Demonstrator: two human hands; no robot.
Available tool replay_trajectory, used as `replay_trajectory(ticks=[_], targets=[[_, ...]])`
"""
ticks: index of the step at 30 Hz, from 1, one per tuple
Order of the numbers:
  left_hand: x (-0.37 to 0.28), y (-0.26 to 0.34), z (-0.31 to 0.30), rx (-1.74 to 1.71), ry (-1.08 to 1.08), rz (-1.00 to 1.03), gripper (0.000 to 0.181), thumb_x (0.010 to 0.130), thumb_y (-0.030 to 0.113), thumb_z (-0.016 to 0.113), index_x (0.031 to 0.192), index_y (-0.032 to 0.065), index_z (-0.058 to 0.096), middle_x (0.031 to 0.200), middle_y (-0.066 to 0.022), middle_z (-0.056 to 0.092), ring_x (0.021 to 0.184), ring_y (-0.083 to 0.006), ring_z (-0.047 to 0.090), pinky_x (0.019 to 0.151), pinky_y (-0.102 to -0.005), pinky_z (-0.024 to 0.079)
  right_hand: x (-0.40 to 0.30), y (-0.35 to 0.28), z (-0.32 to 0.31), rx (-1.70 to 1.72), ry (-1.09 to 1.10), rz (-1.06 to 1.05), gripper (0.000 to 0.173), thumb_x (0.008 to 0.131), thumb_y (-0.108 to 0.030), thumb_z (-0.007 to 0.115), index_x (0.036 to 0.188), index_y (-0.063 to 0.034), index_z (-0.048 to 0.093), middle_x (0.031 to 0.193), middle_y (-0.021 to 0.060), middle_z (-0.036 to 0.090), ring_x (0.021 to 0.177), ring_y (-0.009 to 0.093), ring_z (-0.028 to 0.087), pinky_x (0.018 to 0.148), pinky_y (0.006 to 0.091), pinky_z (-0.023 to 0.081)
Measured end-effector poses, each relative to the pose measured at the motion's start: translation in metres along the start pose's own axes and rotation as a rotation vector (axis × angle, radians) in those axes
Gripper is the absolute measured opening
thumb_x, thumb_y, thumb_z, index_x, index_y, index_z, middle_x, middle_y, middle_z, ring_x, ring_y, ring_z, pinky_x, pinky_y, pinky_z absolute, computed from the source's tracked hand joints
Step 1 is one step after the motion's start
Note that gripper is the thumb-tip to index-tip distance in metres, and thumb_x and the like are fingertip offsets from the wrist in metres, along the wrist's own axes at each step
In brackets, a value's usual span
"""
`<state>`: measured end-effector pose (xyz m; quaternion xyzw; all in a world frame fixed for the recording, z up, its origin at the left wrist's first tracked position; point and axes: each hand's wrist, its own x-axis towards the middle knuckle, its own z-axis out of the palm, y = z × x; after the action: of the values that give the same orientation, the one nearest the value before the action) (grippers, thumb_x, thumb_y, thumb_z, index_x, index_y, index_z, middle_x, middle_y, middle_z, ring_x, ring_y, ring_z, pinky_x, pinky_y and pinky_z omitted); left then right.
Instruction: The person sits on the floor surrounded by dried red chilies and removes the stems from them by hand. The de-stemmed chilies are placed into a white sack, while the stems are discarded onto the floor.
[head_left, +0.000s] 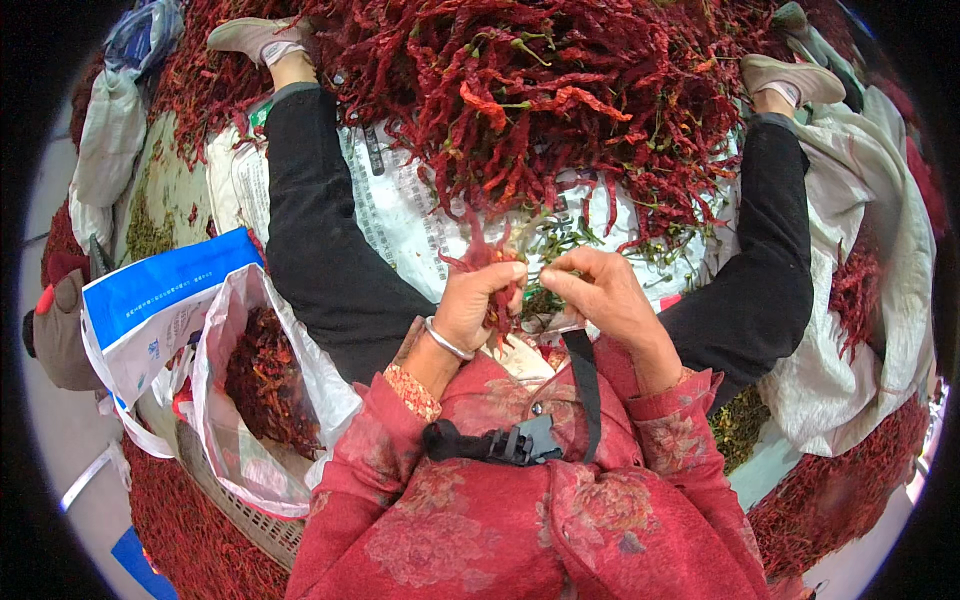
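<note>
A small bunch of dried red chili peppers (501, 311) is gripped in my left hand (480, 300), which wears a silver bangle. Close to its right, my right hand (600, 289) has thumb and forefinger pinched together near the top of the bunch; whether anything is between them cannot be told. Below and behind my hands, green chili stems (566, 238) lie scattered on a white printed sheet (390, 202). A large heap of dried red chilies (547, 97) spreads beyond them, between my outstretched legs.
An open white-and-blue plastic bag (259, 480) with dark red chili pieces (270, 382) stands at my left. A pale woven sack (825, 390) holding red chilies (855, 296) lies at my right. More chilies cover the ground on both sides. Part of a person in a cap (64, 330) shows far left.
</note>
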<state>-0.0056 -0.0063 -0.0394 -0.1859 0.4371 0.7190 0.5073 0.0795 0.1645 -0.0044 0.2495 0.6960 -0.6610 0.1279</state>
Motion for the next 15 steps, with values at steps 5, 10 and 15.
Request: replay_trajectory(ticks=[5, 10, 15], targets=[[-0.001, -0.004, 0.009, 0.317, -0.068, 0.241, 0.012, 0.081, 0.006, 0.066, 0.091, 0.0017, 0.061, 0.075, -0.0018, 0.061, 0.06, -0.0081, 0.056, 0.054, -0.022, 0.045, 0.019, 0.024, 0.021, 0.022, 0.173, -0.178, 0.026, 0.083, -0.024, 0.066, 0.074, -0.0001, 0.062, 0.061, 0.0035, 0.057, 0.049, 0.011, 0.052, 0.046, 0.0263, 0.041], [-0.025, 0.013, 0.023, 0.568, -0.324, 0.199, 0.015, 0.077, 0.009, 0.07, 0.087, 0.0014, 0.062, 0.072, -0.0007, 0.06, 0.059, -0.0065, 0.055, 0.052, -0.0221, 0.044, 0.012, 0.026, 0.012, 0.809, -0.04, 0.298, 0.026, 0.087, -0.018, 0.063, 0.065, -0.007, 0.055, 0.055, -0.0012, 0.05, 0.046, 0.007, 0.045, 0.04, 0.0213, 0.032], [0.0, 0.005, -0.003, 0.158, 0.051, 0.186, 0.008, 0.085, 0.009, 0.06, 0.089, 0.0031, 0.057, 0.068, -0.0023, 0.056, 0.054, -0.0115, 0.051, 0.052, -0.026, 0.042, 0.004, 0.052, -0.017, -0.554, 0.053, 0.06, 0.023, 0.075, -0.023, 0.069, 0.077, -0.0013, 0.062, 0.07, 0.0183, 0.062, 0.065, 0.036, 0.062, 0.06, 0.0444, 0.048]])
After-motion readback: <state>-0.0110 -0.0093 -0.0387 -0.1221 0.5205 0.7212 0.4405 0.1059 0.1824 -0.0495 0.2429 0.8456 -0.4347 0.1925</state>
